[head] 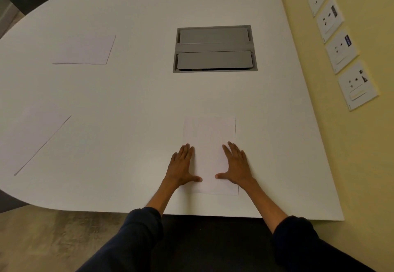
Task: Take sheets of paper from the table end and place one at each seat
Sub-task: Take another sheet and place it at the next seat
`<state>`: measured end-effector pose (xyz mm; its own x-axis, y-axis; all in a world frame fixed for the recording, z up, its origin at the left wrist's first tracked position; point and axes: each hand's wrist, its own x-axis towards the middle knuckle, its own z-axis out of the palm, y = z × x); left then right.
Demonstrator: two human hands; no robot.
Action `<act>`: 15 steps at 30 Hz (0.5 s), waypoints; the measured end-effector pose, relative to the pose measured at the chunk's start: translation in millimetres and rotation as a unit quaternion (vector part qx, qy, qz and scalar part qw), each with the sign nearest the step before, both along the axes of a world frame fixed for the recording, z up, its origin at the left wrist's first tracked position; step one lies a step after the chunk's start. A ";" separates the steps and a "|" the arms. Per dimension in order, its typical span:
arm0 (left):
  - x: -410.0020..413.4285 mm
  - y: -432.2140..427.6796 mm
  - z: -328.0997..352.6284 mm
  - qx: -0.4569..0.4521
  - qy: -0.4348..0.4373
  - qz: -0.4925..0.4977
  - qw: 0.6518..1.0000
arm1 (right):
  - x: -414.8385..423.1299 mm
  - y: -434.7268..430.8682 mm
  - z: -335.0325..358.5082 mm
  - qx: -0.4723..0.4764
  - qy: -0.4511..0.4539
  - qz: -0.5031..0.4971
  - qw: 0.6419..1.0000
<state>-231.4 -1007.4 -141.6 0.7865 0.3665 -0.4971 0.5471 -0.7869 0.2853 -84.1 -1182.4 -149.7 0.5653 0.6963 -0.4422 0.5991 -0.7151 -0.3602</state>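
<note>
A white sheet of paper (210, 139) lies flat on the white table (138, 101) near the front edge, straight ahead of me. My left hand (182, 166) rests flat on its left edge, fingers spread. My right hand (235, 165) lies flat on its right side, thumb pointing inward. Neither hand grips anything. A second sheet (32, 135) lies at the table's left edge, turned at an angle. A third sheet (85, 50) lies further back on the left.
A grey cable hatch (214, 48) with two shut flaps is set into the table behind the near sheet. The yellow wall (362, 143) on the right carries several white socket plates (341, 49). Carpet shows below the table's front edge.
</note>
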 end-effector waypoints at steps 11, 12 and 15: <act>-1.7 2.4 4.3 0.000 -0.004 -0.022 1.000 | 0.7 2.2 -4.1 0.012 0.000 -0.009 1.000; -2.6 1.6 5.9 -0.005 -0.010 -0.017 1.000 | 0.3 2.2 -2.6 0.020 -0.001 -0.016 1.000; -4.2 -2.6 13.1 -0.003 -0.051 0.017 0.999 | -1.3 1.9 3.8 0.058 -0.019 -0.041 0.997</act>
<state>-235.6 -1010.0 -128.5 0.8201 0.3918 -0.4171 0.5416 -0.7666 0.3450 -85.4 -1180.5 -145.9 0.6365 0.6926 -0.3394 0.5555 -0.7169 -0.4212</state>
